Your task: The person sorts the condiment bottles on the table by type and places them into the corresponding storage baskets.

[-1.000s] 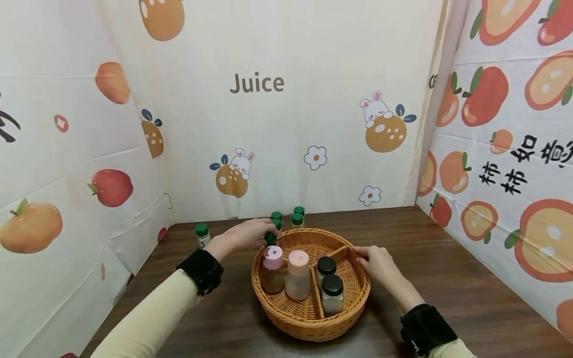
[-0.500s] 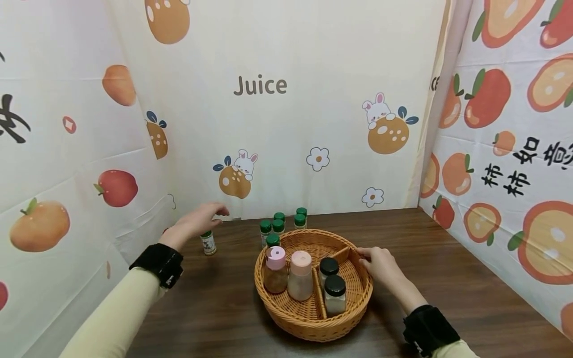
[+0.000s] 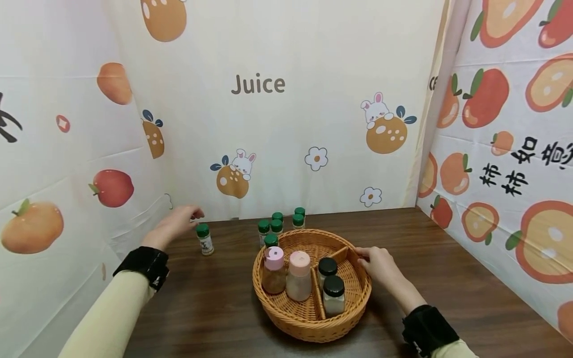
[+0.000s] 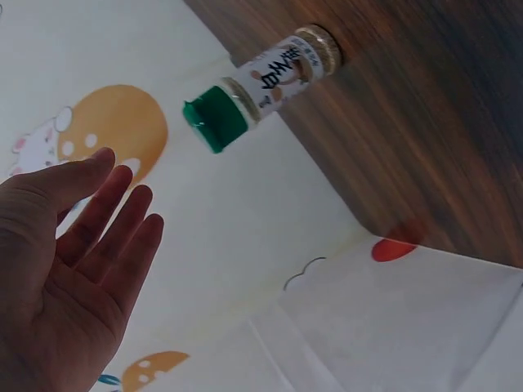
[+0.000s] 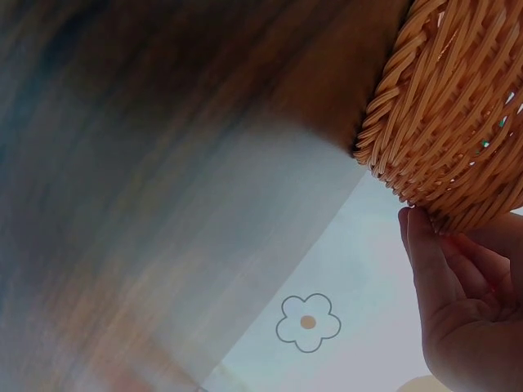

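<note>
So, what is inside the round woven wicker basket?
The round woven wicker basket holds two pink-capped jars and two black-lidded jars, split by a divider. Its floor beneath them is hidden.

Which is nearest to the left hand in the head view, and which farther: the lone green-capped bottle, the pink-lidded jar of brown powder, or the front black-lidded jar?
1. Lone green-capped bottle, on the table just right of the left hand.
2. Pink-lidded jar of brown powder, in the basket's left compartment.
3. Front black-lidded jar, in the basket's right compartment.
</note>
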A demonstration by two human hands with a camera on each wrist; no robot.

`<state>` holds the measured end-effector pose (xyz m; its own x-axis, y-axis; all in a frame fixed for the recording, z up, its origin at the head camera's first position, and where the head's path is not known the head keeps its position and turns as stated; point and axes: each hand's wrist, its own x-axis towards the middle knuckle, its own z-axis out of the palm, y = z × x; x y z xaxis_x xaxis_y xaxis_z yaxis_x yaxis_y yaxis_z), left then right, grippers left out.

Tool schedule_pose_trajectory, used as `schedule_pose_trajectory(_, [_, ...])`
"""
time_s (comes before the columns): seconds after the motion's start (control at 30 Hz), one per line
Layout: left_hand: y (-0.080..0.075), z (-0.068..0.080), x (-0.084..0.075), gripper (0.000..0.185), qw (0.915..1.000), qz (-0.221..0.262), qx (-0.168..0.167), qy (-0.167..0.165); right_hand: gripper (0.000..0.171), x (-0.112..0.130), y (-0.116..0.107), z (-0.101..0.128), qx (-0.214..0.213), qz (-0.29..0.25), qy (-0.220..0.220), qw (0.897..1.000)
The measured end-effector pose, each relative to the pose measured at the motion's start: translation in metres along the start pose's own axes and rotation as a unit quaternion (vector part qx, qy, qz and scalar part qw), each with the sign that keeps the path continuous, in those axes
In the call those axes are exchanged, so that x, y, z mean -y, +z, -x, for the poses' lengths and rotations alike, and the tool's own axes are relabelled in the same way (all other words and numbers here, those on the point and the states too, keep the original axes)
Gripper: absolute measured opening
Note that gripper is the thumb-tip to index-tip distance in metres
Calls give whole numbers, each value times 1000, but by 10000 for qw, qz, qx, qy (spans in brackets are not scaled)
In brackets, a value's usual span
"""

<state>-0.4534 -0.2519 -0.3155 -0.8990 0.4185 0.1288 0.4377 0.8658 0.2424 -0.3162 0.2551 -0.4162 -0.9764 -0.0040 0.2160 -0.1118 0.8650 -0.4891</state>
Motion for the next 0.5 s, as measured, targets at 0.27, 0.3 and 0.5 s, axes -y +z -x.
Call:
schedule_pose_trajectory(0.27, [10,-3,11,24,9995,-304,-63,-49,33,1,1,-2,14,22,54,10000])
schedule_pose_trajectory(0.3, [12,-3,12,26,9993,-368,-41,-74,33,1,1,-2,3,38,32,10000])
schedule_pose_trajectory(0.5, [25,-9,13,38,9985,-468,152,-239,34,0,0,-1,-39,138,-66,9999])
